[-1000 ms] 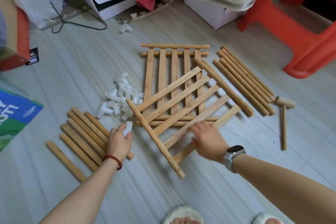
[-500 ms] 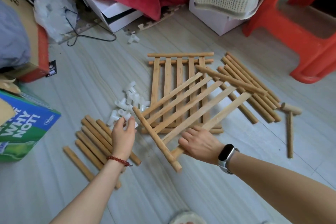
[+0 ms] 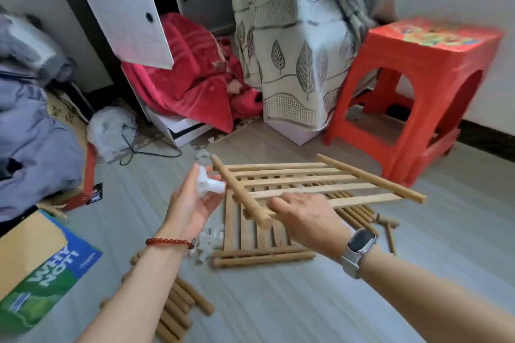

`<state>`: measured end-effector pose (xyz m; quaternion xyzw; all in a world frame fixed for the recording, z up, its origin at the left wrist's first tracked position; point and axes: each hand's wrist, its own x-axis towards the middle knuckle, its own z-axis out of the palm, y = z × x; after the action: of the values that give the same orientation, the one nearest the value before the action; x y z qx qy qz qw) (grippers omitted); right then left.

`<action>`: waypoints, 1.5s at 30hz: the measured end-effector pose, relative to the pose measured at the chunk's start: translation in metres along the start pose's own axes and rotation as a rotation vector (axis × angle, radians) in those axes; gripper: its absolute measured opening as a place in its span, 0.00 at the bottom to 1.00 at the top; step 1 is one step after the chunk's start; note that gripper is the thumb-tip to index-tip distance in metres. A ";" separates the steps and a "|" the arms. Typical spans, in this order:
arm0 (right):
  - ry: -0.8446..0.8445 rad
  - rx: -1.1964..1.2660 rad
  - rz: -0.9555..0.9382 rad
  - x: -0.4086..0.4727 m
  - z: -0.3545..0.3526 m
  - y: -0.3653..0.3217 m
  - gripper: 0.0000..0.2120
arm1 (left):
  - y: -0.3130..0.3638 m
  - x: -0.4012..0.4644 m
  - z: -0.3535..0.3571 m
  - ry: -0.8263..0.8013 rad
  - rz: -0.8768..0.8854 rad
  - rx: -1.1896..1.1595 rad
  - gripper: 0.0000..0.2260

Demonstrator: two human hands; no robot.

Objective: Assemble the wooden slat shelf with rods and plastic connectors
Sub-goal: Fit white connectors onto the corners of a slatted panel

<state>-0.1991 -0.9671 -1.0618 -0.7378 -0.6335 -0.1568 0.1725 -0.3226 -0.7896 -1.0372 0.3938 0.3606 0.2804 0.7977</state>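
**A:** Head view, foreground. What do we hold?

**B:** Our right hand (image 3: 302, 216) grips the near slat of a wooden slat panel (image 3: 312, 184), fingers curled over its edge close to the left-hand end rod (image 3: 239, 192). The panel is lifted clear of the floor (image 3: 278, 301) and tilted, with its far end rod (image 3: 370, 178) toward the red plastic stool (image 3: 423, 86). A watch (image 3: 361, 241) sits on that wrist.

**A:** And the other hand?

**B:** Our left hand (image 3: 192, 203) is raised, palm up, fingers curled round a white plastic connector (image 3: 210, 182). The connector's open end lies just beside the upper part of the left-hand end rod; we cannot tell whether the two touch. A red bead bracelet (image 3: 170, 242) circles that wrist.

**A:** Head view, floor level. What lies below?

**B:** A second slat panel (image 3: 256, 242) rests flat on the floor directly under the lifted one. More white connectors (image 3: 207, 243) are heaped at its left edge, partly hidden by our left wrist. A bundle of loose rods (image 3: 178, 306) lies under the left forearm, and further rods (image 3: 359, 214) show beyond the right hand, beside a small wooden mallet (image 3: 388, 227).

**A:** Head view, background?

**B:** A green-and-blue carton (image 3: 47, 278) at left, a red blanket (image 3: 195, 78) spilling from a cupboard, and a leaf-patterned curtain (image 3: 301, 50) beside the stool.
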 end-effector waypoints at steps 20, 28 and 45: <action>-0.111 -0.222 0.508 -0.045 -0.092 -0.018 0.07 | 0.004 -0.120 0.087 -0.224 0.243 0.290 0.11; -0.207 -0.217 0.497 -0.035 -0.091 -0.030 0.04 | -0.011 -0.110 0.085 -0.121 0.379 0.562 0.12; -0.363 -0.275 0.453 -0.038 -0.082 -0.039 0.11 | -0.012 -0.121 0.063 -0.217 0.430 0.821 0.16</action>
<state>-0.2443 -1.0321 -1.0038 -0.8925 -0.4463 -0.0644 -0.0142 -0.3410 -0.9111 -0.9770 0.7691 0.2664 0.2309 0.5331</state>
